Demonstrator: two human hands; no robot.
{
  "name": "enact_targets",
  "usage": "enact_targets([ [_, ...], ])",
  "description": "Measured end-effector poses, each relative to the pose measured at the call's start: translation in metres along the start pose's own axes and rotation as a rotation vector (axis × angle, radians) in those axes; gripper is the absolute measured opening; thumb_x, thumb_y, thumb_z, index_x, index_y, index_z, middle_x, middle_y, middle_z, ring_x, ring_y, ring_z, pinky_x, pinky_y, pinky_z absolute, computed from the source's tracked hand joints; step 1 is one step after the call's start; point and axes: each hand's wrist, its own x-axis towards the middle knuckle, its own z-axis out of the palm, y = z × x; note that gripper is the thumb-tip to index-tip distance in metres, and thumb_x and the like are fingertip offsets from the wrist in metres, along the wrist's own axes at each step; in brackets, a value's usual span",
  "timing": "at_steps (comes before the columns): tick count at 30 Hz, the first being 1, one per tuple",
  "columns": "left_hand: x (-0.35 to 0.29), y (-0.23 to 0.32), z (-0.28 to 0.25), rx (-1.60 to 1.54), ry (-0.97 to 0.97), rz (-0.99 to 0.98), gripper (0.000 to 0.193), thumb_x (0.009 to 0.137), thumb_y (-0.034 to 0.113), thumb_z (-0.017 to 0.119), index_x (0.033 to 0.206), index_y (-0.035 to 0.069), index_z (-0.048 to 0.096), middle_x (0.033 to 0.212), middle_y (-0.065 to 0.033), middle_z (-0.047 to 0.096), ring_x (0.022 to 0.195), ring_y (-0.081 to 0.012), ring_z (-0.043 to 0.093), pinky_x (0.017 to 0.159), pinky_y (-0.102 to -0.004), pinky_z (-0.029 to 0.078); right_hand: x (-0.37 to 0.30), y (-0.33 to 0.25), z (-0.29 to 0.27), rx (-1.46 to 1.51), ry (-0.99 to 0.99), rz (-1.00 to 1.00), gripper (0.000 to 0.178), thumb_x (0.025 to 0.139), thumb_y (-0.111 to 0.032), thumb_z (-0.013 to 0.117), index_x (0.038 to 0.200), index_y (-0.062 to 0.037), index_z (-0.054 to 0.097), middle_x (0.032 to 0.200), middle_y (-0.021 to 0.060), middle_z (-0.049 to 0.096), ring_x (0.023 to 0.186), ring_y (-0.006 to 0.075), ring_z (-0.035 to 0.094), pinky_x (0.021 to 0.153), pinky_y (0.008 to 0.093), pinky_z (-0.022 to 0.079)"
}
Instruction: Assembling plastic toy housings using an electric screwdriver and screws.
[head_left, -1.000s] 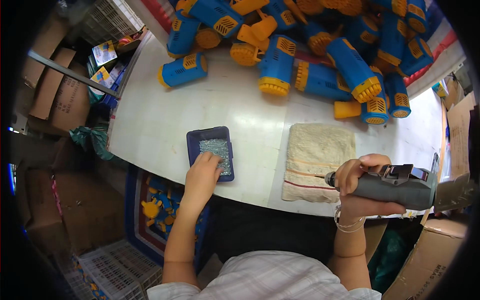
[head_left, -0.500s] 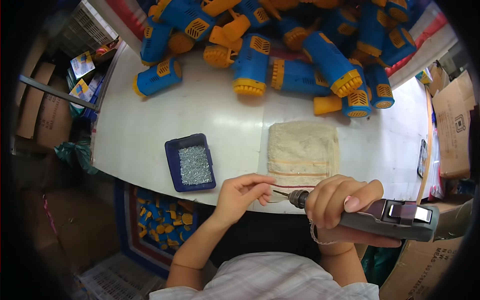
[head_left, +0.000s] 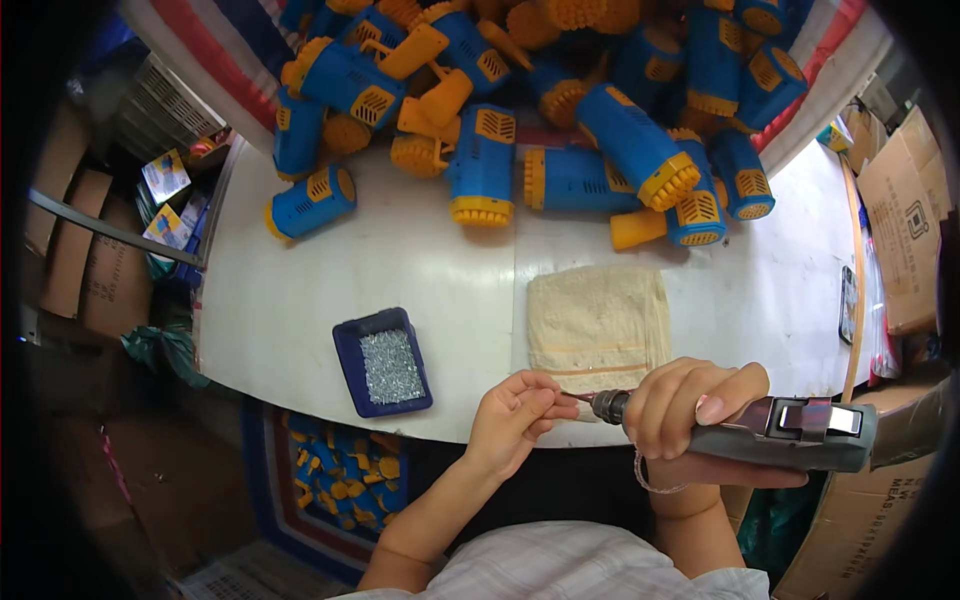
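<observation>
The right hand [head_left: 690, 410] is gripping a grey electric screwdriver [head_left: 770, 435], fingers wrapped tight around its body, at about 5 o'clock in the view. The tool's tip is pointing toward 9 o'clock. The left hand [head_left: 515, 420] is at about 6 o'clock, with its fingertips pinched together right at the tip. It seems to be pinching a tiny screw there, but the screw is too small to see clearly.

Both hands are hanging just past the near edge of the white table [head_left: 300, 290]. A folded beige towel [head_left: 597, 322] is lying just above them, toward 12 o'clock. A little blue tray of screws [head_left: 385, 362] is sitting near the left hand, at about 8 o'clock. A big heap of blue and orange toys [head_left: 560, 110] is filling the far side, from 11 to 1 o'clock.

What could go wrong? The screw could slip out of the pinch, because it is so small. The hands are not over the table, so it would likely drop to the floor. Also, the fingers are very close to the tip, so a spin could nip them.
</observation>
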Motion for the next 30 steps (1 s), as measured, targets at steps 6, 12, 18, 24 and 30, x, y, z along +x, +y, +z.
enact_targets([
  [6,0.003,-0.008,0.006,-0.047,0.021,0.008,0.012,0.089,0.014,0.053,0.093,0.003,0.052,0.079,-0.0080,0.063,0.066,-0.0103,0.062,0.052,-0.0126,0.045,0.001,-0.005,0.001,-0.115,0.022,0.066,0.057,0.081,-0.057,0.049,0.088,-0.0005,0.053,0.057,0.0072,0.051,0.047,0.0211,0.050,0.046,0.0332,0.042],
  [12,0.009,-0.014,0.001,-0.241,-0.109,-0.158,0.020,0.090,0.022,0.051,0.095,0.002,0.054,0.083,-0.0085,0.063,0.069,-0.0109,0.060,0.064,-0.0179,0.049,0.006,-0.006,-0.004,-0.169,-0.030,-0.050,0.073,0.073,-0.075,0.034,0.083,-0.0032,0.043,0.048,0.0051,0.047,0.036,0.0165,0.047,0.035,0.0288,0.043],
  [18,0.081,0.061,0.009,1.321,0.220,0.546,0.033,0.091,0.029,0.048,0.106,0.000,0.048,0.092,-0.0125,0.059,0.086,-0.0242,0.057,0.077,-0.0362,0.045,0.001,-0.009,-0.011,-0.054,0.006,-0.092,0.080,0.070,-0.074,0.043,0.089,0.0027,0.051,0.055,0.0096,0.050,0.044,0.0208,0.049,0.043,0.0325,0.042],
  [24,0.208,0.165,-0.042,1.308,0.774,0.871,0.035,0.082,0.027,0.061,0.090,-0.005,0.049,0.084,-0.0183,0.056,0.079,-0.0329,0.056,0.072,-0.0374,0.044,-0.001,-0.011,-0.007,-0.208,0.070,-0.106,0.076,0.069,-0.080,0.033,0.081,-0.0046,0.042,0.047,0.0030,0.043,0.034,0.0141,0.044,0.033,0.0258,0.040],
  [30,0.203,0.174,-0.051,0.957,0.592,0.829,0.023,0.077,0.012,0.064,0.089,-0.006,0.056,0.078,-0.0133,0.062,0.070,-0.0196,0.059,0.063,-0.0290,0.046,-0.010,-0.015,-0.017,-0.028,0.217,-0.092,0.095,0.054,-0.085,0.041,0.090,0.0022,0.049,0.055,0.0080,0.050,0.043,0.0176,0.047,0.041,0.0293,0.039],
])
